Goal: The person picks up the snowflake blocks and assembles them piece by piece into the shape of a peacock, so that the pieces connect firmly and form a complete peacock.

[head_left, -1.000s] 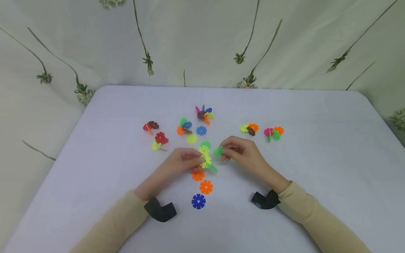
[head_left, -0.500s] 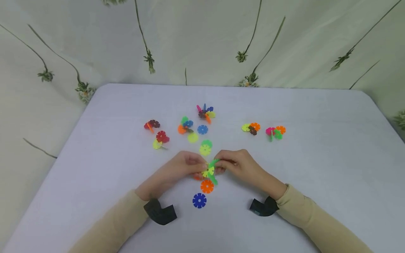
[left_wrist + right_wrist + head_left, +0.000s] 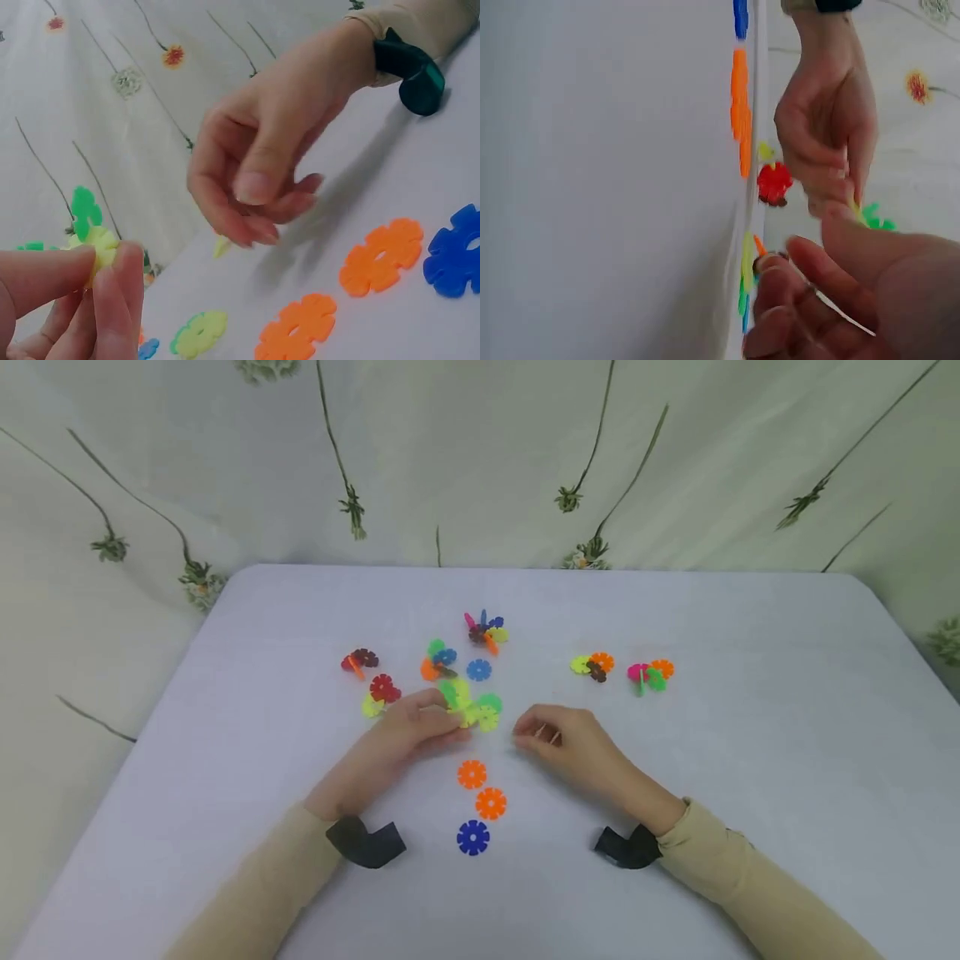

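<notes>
My left hand [image 3: 412, 727] pinches a yellow notched flower-shaped disc [image 3: 105, 241] between thumb and fingertips. Joined to that disc are green discs [image 3: 86, 210], partly hidden by the fingers. Across from it, my right hand [image 3: 573, 743] hovers over the table with loosely curled fingers and holds nothing. Just right of the held piece, a yellow disc [image 3: 488, 719] lies overlapping a green one [image 3: 492, 701]. Nearer to me, two orange discs [image 3: 491, 803] and a dark blue disc [image 3: 473, 837] lie flat on the white table [image 3: 225, 827].
Small joined disc clusters stand farther back: one multicoloured [image 3: 486, 632], one with blue and orange [image 3: 438, 660], two with red at the left [image 3: 381, 687], two at the right [image 3: 596, 665]. A light blue disc [image 3: 479, 670] lies among them. A flower-print curtain [image 3: 495, 460] hangs behind.
The right hand brought a green disc against the yellow piece, then let go and drew slightly right. The left hand then moved away from me and leftward with the joined piece.
</notes>
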Available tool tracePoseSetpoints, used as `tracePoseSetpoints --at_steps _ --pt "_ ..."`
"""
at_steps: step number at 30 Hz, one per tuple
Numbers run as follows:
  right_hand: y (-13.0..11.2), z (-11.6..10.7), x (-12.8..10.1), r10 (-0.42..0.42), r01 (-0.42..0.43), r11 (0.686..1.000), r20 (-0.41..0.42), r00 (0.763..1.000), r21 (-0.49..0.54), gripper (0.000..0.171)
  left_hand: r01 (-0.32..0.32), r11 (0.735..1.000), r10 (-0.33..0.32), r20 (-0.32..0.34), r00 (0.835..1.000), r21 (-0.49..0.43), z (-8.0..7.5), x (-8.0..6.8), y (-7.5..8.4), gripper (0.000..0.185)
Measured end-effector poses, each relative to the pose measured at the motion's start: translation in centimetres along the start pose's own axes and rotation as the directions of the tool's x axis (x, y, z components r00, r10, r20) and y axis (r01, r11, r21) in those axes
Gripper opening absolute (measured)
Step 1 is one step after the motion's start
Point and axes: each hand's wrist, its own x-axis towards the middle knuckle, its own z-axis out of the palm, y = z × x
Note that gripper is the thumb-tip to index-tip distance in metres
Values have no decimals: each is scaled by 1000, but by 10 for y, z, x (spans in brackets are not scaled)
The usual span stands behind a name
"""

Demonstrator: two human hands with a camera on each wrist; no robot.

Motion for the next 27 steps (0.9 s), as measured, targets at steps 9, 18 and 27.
tracePoseSetpoints --at_steps 9,18,27 --pt "-12 19 -11 -88 145 978 329 940 -150 13 83 992 -88 -59 994 -92 3 4 -6 51" --pt "2 19 -7 -20 -59 963 288 957 263 8 51 984 -55 -20 998 -170 12 4 -3 46" --pt "8 24 -5 84 -302 608 319 944 734 28 50 974 -58 -30 998 -222 25 6 -2 43"
